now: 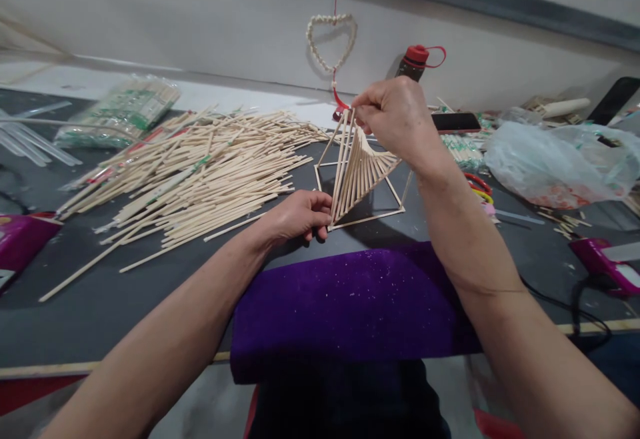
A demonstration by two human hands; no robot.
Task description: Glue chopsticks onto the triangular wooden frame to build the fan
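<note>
A frame built of thin wooden sticks [363,173] stands on the dark table, with a fan of sticks slanting through its middle. My right hand [395,113] is above it, closed in a pinch on the upper end of a wooden stick [344,159]. That stick slopes down to the frame's near left corner. There my left hand [303,215] is closed, thumb and fingers gripping the stick's lower end at the corner. My right hand and forearm hide part of the frame's right side.
Loose wooden sticks [225,165] lie heaped left of the frame, near a plastic-wrapped bundle [120,109]. A purple cloth [350,305] covers the table's front edge. Behind stands a bottle with a red cap [417,57]. Right are a phone [456,122], a plastic bag [560,162] and a magenta tool [603,265].
</note>
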